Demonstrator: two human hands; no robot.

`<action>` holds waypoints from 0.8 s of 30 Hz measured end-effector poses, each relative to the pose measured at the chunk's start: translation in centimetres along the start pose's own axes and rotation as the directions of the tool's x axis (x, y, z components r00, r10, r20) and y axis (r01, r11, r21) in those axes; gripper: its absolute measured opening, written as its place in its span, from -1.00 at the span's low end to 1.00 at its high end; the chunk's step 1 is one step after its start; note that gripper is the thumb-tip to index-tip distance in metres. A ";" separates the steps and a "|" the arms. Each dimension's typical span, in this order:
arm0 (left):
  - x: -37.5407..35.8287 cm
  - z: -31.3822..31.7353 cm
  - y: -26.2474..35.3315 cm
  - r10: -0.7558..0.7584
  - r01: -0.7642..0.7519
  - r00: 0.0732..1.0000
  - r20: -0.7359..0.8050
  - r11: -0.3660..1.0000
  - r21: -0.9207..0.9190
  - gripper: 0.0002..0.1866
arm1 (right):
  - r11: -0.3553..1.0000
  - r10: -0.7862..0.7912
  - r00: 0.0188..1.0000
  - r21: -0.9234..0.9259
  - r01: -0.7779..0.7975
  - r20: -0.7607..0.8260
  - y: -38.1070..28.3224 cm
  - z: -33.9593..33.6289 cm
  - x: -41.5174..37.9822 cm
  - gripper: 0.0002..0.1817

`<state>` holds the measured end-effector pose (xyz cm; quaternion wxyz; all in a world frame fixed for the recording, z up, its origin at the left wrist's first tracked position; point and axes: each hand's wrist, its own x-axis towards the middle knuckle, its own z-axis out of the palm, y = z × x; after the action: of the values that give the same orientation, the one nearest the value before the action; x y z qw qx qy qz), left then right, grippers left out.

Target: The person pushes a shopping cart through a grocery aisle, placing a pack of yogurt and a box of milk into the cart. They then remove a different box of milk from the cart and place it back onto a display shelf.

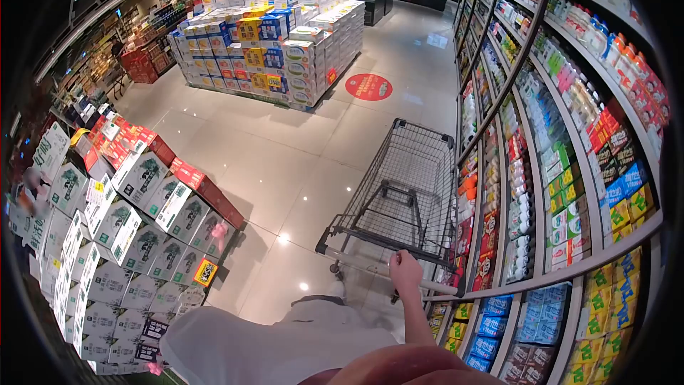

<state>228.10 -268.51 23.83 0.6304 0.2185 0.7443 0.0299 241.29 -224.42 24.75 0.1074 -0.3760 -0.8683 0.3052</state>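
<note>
My right hand (pixel 405 269) is closed around the handle bar (pixel 363 264) of a wire shopping cart (pixel 410 185), right of the bar's middle. The forearm reaches up to it from the lower right. Grey wire mesh forms the cart's basket, which points away from me, and its right side stands close beside the tall shelves. Below the bar, a caster wheel and a light shoe show on the floor. My left hand is not in view. Pale clothing fills the bottom centre.
Shelves (pixel 570 171) of bottles and cartons line the right side. Stacked grey-white cartons (pixel 107 299) and red boxes (pixel 206 189) stand at left. Ahead is a large carton display (pixel 263 43), with a round red floor sticker (pixel 369 87) beside it. Refrigerated cases (pixel 356 0) stand farther back.
</note>
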 end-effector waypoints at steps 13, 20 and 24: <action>3.0 -13.5 3.6 -0.008 0.002 0.986 0.169 0.999 0.034 -0.47 | 0.985 0.127 0.990 -0.109 -0.134 -0.063 1.3 -2.1 10.9 -0.68; 2.5 -15.0 6.4 -0.051 0.053 0.982 0.183 0.999 -0.005 -0.47 | 0.986 0.076 0.995 -0.142 -0.086 -0.071 3.6 -3.1 17.2 -0.69; 2.6 -14.2 9.3 -0.087 0.095 0.982 0.167 0.995 -0.041 -0.47 | 0.988 0.007 0.999 -0.156 -0.013 -0.040 6.5 -3.2 20.5 -0.72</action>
<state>216.96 -255.87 27.28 0.6958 0.1705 0.6977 0.0010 232.24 -204.79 22.44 0.0930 -0.3937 -0.8853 0.2292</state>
